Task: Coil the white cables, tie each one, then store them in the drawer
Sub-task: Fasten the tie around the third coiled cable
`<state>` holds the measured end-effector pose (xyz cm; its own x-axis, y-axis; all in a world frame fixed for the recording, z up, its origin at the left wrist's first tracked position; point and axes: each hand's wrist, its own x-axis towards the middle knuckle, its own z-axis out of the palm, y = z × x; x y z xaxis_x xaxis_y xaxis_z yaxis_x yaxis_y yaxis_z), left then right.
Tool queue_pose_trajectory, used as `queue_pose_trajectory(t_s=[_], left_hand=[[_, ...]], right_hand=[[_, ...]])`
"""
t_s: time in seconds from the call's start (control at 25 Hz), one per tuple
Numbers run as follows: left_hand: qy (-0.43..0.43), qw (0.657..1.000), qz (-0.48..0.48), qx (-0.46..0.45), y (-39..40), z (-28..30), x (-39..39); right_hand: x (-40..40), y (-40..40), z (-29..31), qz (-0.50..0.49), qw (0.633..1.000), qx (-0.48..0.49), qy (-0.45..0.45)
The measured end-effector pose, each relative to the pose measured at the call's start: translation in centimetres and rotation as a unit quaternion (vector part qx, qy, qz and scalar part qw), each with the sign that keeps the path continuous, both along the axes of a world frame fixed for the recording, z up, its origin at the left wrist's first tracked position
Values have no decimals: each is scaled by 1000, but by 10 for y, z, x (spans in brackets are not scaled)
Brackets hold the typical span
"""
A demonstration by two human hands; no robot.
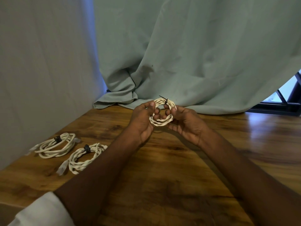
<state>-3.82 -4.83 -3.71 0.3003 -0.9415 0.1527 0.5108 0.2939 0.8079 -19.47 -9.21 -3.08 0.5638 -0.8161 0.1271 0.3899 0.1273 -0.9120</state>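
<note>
I hold a small coil of white cable (161, 122) upright above the wooden table (179, 168), near its far edge. My left hand (143, 121) grips the coil's left side and my right hand (185, 121) grips its right side. A thin black tie (165, 100) wraps the top of the coil, its loose end sticking out to the left. Two more coiled white cables lie flat at the table's left: one (55, 145) farther left and one (86, 158) nearer my left forearm, each bound with a black tie. No drawer is in view.
A pale green curtain (187, 54) hangs behind the table and bunches on its far edge. A grey wall (40, 70) runs along the left side. A dark window frame (280, 101) shows at the right.
</note>
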Motion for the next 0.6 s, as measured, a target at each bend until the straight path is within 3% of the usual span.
queue_pose_trajectory(t_s=[0.16, 0.28, 0.4, 0.44, 0.6], left_hand=[[56, 995, -87, -11, 1, -1, 4], [-100, 993, 26, 56, 5, -5, 0], [-351, 913, 172, 117, 21, -3, -11], [-392, 890, 198, 124, 26, -3, -15], [-385, 894, 219, 64, 53, -5, -29]], right_hand=[[1, 1, -1, 13, 1000, 21, 1], [-6, -1, -5, -39, 998, 0, 48], [-12, -7, -11, -82, 992, -16, 97], [-11, -7, -12, -88, 988, -33, 121], [-11, -3, -8, -137, 968, -93, 187]])
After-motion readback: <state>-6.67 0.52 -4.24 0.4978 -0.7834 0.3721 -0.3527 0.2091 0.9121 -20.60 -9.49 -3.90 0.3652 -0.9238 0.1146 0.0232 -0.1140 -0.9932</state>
